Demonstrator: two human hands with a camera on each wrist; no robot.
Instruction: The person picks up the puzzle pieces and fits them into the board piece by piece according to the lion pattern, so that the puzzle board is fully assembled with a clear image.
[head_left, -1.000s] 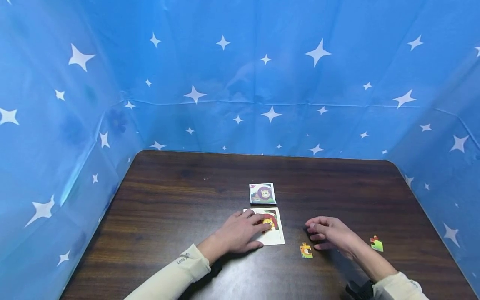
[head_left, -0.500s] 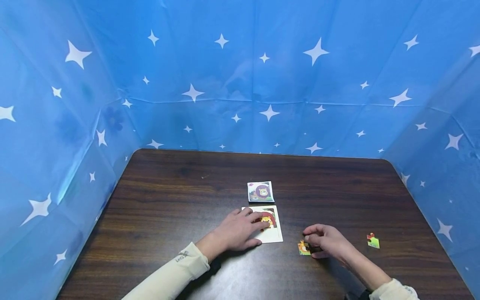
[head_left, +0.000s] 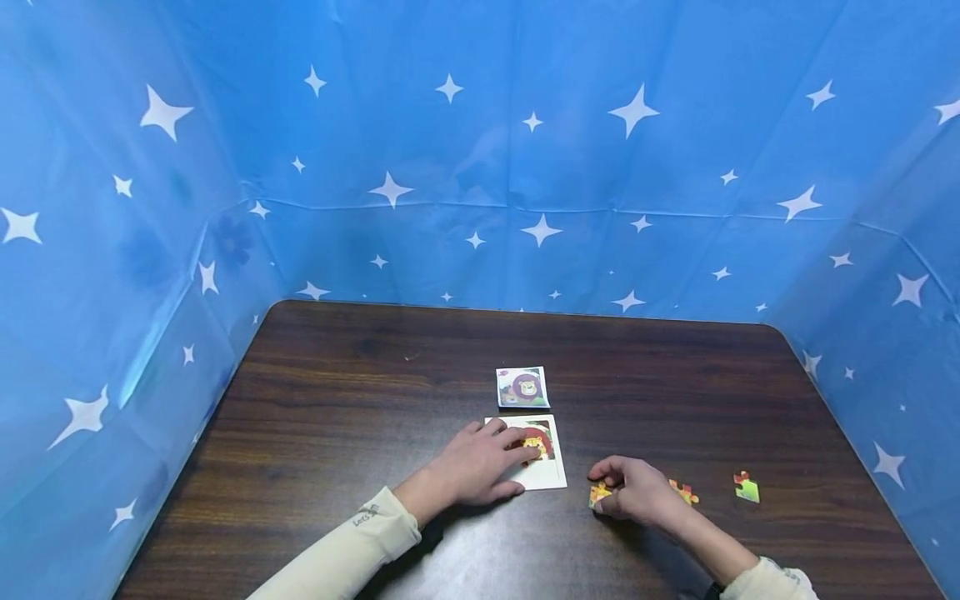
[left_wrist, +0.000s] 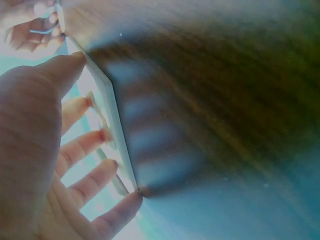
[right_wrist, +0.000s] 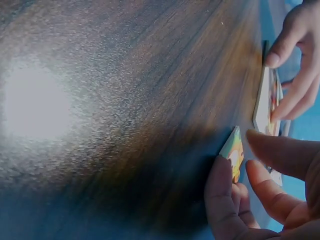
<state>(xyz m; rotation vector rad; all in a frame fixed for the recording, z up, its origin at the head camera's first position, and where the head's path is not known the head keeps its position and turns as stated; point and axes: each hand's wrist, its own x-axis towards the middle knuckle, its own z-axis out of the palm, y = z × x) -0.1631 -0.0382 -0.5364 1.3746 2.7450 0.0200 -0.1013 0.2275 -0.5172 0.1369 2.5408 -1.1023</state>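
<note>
My left hand rests on a white puzzle board, fingers spread across it and thumb at its near edge. Beneath the fingertips shows part of a lion picture; the board's left side is covered. In the left wrist view the fingertips lie along the board. To the right, my right hand holds a small orange and green jigsaw piece by its edges, low over the table. The right wrist view shows that piece against the thumb, with the other fingers curled beside it.
A lion picture card lies just beyond the board. Another jigsaw piece lies behind the right hand, partly hidden. Farther right is a red and green piece. Blue star-patterned cloth surrounds the dark wooden table.
My right hand has come down and left onto the orange jigsaw piece, which has shifted slightly left. A second piece now shows behind that hand. The left hand stays on the board.
</note>
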